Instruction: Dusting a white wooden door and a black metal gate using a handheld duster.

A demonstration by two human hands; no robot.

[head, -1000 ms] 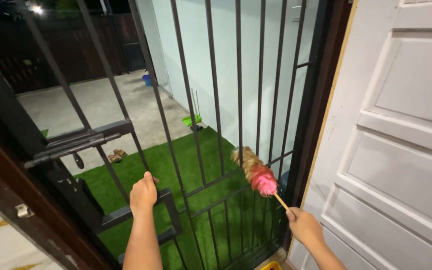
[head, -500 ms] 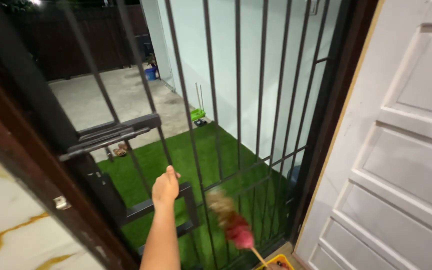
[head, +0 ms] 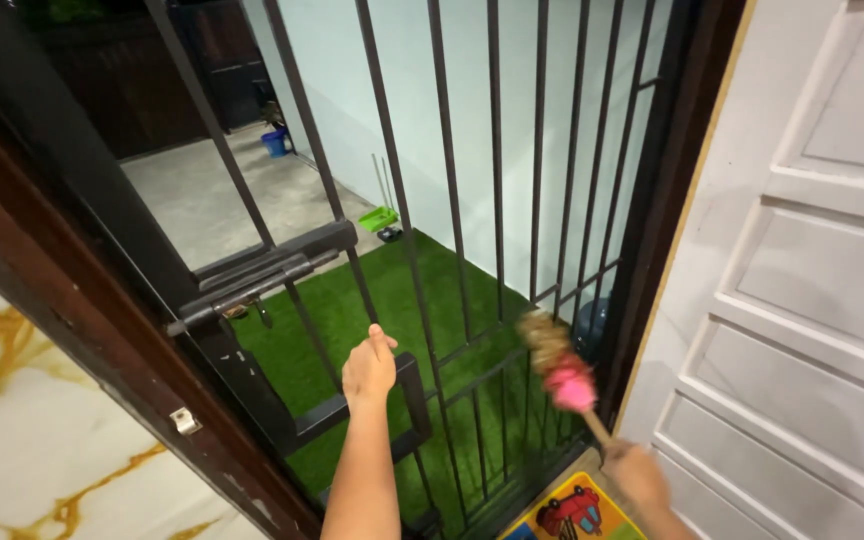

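Observation:
My left hand (head: 369, 367) grips a bar of the black metal gate (head: 452, 210) just above its square handle frame (head: 407, 400). My right hand (head: 638, 474), low at the right and blurred, holds the wooden stick of a feather duster (head: 558, 362). The duster's pink and tan head rests against the gate's lower bars, close to the hinge side.
A white panelled door (head: 812, 300) stands open on the right. A sliding bolt (head: 252, 275) crosses the gate at left, beside a brown frame and marble-look wall (head: 32, 440). Beyond the bars lie green turf (head: 372, 300), concrete, a blue bucket (head: 274, 142). A colourful mat (head: 567, 512) lies below.
The duster swept down and left along the bars, then came back up and right toward the hinge side. My left hand stayed on the gate. The view shifted slightly.

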